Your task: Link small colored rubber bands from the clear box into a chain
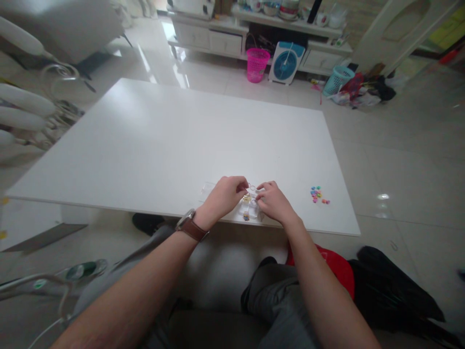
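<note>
A small clear plastic box [250, 209] sits at the near edge of a white surface [203, 131], between a person's two bare hands. Inside it are tiny yellowish pieces [247, 198] and, nearer the edge, a small dark-and-yellow piece [246, 216]; both are too small to identify. A thin ring [253, 188] shows at the box's far side, between the fingertips.

The left hand [225, 195] comes in over the box from the left, thumb and forefinger drawn close together; whether they grip anything cannot be told. The right hand [273, 202] is at the box's right side, fingers bent, with a narrow gap between forefinger and thumb; its hold is also unclear. A brown-strapped watch [194, 227] circles the left wrist. A flat clear plastic piece [208, 191] lies partly behind the left hand.

Well to the right, near the surface's corner, lies a loose cluster of bright little pieces [316, 194] in blue, green, pink and orange.

Beyond is a glossy tiled floor [218, 89], with a pink basket [256, 65] beside a blue-and-white fan [286, 63] before a white cabinet [227, 41] carrying bowls [288, 9]. Farther right, a pale blue basket [337, 80] stands beside heaped bags [363, 92].
</note>
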`<state>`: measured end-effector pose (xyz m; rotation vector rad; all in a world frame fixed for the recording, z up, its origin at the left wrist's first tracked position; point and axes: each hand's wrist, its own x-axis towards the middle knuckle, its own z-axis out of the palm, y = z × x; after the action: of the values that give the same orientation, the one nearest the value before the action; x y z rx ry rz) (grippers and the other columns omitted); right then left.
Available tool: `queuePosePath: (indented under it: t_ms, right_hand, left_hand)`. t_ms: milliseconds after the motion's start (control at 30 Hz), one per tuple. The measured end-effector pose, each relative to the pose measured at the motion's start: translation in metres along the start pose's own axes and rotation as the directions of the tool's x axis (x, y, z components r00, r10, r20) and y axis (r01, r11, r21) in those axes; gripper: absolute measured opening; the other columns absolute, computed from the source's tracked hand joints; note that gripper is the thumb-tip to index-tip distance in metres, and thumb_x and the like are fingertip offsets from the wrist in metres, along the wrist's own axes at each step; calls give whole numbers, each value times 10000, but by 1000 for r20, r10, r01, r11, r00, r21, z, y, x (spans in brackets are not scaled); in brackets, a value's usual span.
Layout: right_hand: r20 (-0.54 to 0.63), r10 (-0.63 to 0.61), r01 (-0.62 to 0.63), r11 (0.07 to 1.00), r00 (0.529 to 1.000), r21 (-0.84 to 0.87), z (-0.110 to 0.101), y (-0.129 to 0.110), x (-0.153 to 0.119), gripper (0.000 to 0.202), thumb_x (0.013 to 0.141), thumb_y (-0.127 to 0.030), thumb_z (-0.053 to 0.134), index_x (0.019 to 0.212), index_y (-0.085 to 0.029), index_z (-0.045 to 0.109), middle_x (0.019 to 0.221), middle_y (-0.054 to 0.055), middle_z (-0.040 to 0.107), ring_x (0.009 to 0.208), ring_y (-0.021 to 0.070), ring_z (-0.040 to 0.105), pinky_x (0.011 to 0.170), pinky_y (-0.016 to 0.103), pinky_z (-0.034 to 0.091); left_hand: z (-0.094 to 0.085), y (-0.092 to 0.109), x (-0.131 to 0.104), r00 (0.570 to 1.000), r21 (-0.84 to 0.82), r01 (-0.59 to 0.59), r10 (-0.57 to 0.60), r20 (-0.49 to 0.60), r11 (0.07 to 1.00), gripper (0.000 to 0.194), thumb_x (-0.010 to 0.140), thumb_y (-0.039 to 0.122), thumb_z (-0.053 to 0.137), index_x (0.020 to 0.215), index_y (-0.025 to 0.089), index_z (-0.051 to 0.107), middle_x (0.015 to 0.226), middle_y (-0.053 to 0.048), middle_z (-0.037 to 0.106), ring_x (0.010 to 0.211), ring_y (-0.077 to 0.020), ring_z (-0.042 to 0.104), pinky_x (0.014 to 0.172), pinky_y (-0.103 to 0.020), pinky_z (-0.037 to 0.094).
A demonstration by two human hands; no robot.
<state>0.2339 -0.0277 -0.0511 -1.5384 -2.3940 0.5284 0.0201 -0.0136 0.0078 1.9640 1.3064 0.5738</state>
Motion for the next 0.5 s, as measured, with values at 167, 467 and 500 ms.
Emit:
queuePosePath:
  t_ms: [167, 467, 500]
  right_hand:
    - [42, -1, 2, 1000, 999, -24, 4, -2, 1, 251, 843, -57, 582, 812, -173, 802, 1129, 122, 696, 1126, 286, 485, 1020, 427, 466]
    - [-94, -6, 16, 994, 996, 108, 0, 1, 3, 294, 787, 4, 551, 878, -168, 770, 1054, 103, 679, 1064, 255, 528, 998, 417, 468]
    - [-116, 2, 11, 994, 993, 112, 0, 1, 3, 295, 784, 6, 546, 877, -166, 767, 1041, 102, 678, 1054, 253, 533, 995, 419, 469]
  left_hand:
    - [-1, 1, 0, 1000, 1, -11, 11, -5, 1000, 101, 855, 134, 659, 894, 174, 744, 830, -50, 768, 762, -163, 689, 742, -273, 515]
    - [-2, 3, -1, 1000, 4, -14, 14, -13, 1000, 123, 856, 117, 636, 884, 173, 740, 819, -48, 763, 757, -162, 688, 726, -263, 510]
    - [-2, 2, -1, 1000, 2, -18, 18, -13, 1000, 120, 855, 120, 638, 884, 174, 740, 820, -48, 764, 758, -162, 689, 725, -262, 510]
